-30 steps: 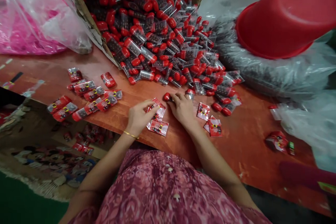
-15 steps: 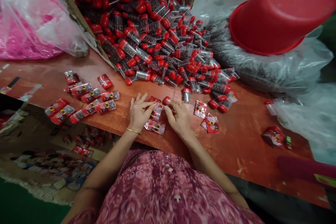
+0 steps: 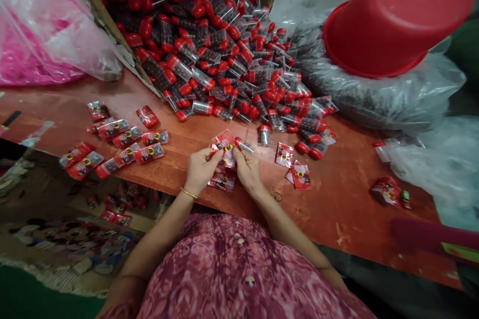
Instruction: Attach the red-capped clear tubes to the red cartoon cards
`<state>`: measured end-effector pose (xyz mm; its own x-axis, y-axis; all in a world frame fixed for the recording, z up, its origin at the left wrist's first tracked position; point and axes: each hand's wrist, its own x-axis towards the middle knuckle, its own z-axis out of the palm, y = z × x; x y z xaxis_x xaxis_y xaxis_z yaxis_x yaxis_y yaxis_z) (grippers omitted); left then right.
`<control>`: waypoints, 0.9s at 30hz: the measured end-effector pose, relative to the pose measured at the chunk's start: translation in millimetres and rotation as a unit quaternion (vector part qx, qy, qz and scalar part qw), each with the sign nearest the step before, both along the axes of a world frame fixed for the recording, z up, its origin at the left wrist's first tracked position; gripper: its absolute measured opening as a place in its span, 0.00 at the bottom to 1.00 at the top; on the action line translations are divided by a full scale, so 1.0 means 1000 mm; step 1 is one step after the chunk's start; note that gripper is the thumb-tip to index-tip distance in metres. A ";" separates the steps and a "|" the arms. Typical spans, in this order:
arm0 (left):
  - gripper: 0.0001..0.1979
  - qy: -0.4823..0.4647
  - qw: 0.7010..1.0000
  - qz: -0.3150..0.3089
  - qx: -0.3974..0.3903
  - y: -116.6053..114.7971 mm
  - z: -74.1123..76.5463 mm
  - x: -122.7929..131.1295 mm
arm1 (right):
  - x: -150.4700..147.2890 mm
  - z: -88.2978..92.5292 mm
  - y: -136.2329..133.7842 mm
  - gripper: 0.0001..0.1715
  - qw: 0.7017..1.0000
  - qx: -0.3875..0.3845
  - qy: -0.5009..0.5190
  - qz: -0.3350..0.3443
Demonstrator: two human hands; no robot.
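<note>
A red-brown wooden desk runs across the view, with an upturned red plastic basin past its far right and a cardboard box spilling clear red-capped tubes over its far edge; flat red foil packets lie toward its left end. Near the middle of the front edge, the left hand grasps a red foil packet between thumb and fingers, while the right hand pinches a capped tube just at the packet's side, the two grips held close together.
</note>
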<state>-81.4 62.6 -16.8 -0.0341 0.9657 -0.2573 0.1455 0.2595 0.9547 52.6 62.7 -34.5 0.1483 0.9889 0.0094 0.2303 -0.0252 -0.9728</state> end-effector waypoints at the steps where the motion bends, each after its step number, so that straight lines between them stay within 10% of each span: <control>1: 0.16 0.056 0.998 -0.011 0.019 0.001 0.000 -0.001 | 0.003 0.000 0.001 0.25 1.000 0.012 -0.018 -0.011; 8: 0.21 0.330 0.927 -0.126 0.127 -0.001 0.013 0.004 | 0.017 0.001 0.004 0.25 0.996 0.066 -0.050 -0.038; 13: 0.22 0.258 0.946 -0.032 0.196 -0.012 0.022 0.003 | 0.008 0.005 -0.005 0.24 0.995 0.079 -0.024 -0.064; 22: 0.26 0.057 0.995 0.033 0.073 -0.012 0.011 0.010 | -0.015 0.013 -0.013 0.22 0.999 0.045 0.024 -0.018; 27: 0.13 0.057 0.990 -0.017 0.126 -0.004 0.006 0.017 | -0.015 0.003 -0.009 0.23 0.998 0.058 0.013 -0.026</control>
<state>-64.3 58.8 -10.6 -0.0159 0.9999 -0.0046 0.2612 0.0086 0.9653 37.9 53.3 -31.1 0.2004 0.9723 0.1199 0.2064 0.0777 -0.9754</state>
